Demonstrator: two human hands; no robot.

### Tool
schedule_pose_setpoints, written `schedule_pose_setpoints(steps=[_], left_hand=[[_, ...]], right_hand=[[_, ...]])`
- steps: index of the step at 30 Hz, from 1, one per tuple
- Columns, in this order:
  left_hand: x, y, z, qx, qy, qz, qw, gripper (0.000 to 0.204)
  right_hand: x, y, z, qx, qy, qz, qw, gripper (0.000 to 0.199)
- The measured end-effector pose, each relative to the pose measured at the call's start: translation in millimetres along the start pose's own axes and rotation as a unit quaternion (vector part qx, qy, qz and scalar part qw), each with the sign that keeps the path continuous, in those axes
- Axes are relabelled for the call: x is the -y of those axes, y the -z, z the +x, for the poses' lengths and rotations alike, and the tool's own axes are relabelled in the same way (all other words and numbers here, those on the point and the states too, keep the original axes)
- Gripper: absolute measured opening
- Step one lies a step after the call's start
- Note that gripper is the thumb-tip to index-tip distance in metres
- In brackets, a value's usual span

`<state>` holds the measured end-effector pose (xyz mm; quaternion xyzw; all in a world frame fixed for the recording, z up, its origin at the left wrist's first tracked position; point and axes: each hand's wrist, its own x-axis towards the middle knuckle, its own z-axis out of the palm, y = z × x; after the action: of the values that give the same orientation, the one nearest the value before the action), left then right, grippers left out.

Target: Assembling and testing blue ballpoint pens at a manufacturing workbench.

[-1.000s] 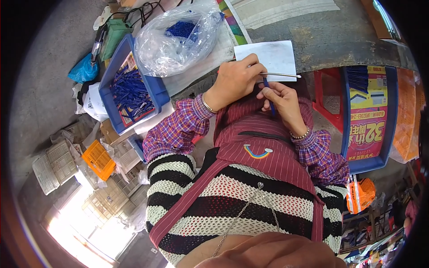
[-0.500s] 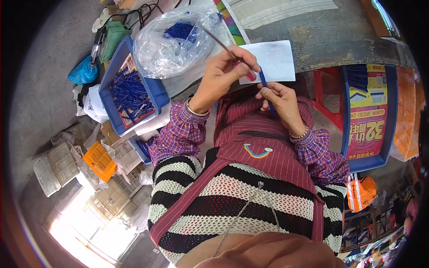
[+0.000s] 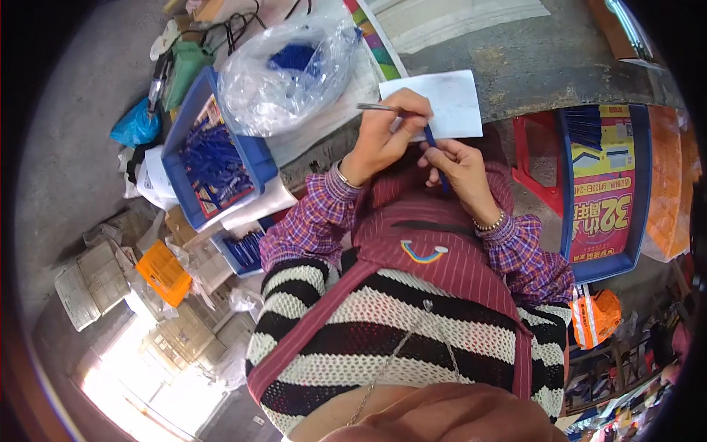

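Observation:
My left hand (image 3: 389,136) is closed, with a slim metal tool (image 3: 374,107) held in it. The tool's bare shaft juts out to the left, almost level; a red handle showed on it earlier and is now covered by the fingers. My right hand (image 3: 460,168) pinches a slim blue pen (image 3: 429,134), which slants over the lap between thumb and fingers. The left fingertips are at the pen's upper end; whether they grip it I cannot tell. Just beyond both hands, a white sheet (image 3: 458,99) lies at the table's edge.
A blue bin (image 3: 258,158) at left holds many blue pens (image 3: 215,162). Beside it lies a clear plastic bag (image 3: 258,96) with small blue parts. Another blue bin (image 3: 642,191) stands at right near a red stool (image 3: 536,177). Behind the left arm is a smaller pen tray (image 3: 243,250).
My left hand has turned, bringing the tool from a steep slant to nearly level, and has moved slightly right and down. My right hand keeps the pen in about the same place.

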<state>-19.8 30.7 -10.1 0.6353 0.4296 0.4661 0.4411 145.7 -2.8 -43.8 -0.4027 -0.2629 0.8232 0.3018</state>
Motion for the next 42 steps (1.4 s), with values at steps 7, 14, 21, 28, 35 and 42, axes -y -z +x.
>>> schedule_pose_setpoints(steps=[7,14,21,28,35,42], left_hand=[[-33.7,0.6,4.2,-0.025,-0.067,-0.084,0.994,0.016],[-59.7,1.3,-6.0,-0.008,-0.064,-0.001,0.998,0.01],[-17.3,12.2,-5.8,0.074,0.073,0.245,0.964,0.024],[-6.5,10.4,0.6,0.13,0.009,0.331,0.935,0.028],[-3.8,17.3,8.9,0.188,-0.112,0.4,0.89,0.023],[-0.7,18.1,16.1,0.223,-0.152,0.4,0.876,0.019]], right_hand=[[2.2,0.8,0.6,-0.004,-0.018,0.007,1.0,0.022],[-0.2,3.3,2.4,0.005,-0.008,0.008,1.0,0.022],[4.1,0.1,0.9,-0.009,-0.022,0.005,1.0,0.023],[3.4,1.0,0.7,-0.007,-0.01,-0.001,1.0,0.022],[2.8,0.5,-0.8,-0.022,-0.013,0.005,1.0,0.021],[-1.3,2.8,-0.6,-0.02,-0.012,-0.007,1.0,0.026]])
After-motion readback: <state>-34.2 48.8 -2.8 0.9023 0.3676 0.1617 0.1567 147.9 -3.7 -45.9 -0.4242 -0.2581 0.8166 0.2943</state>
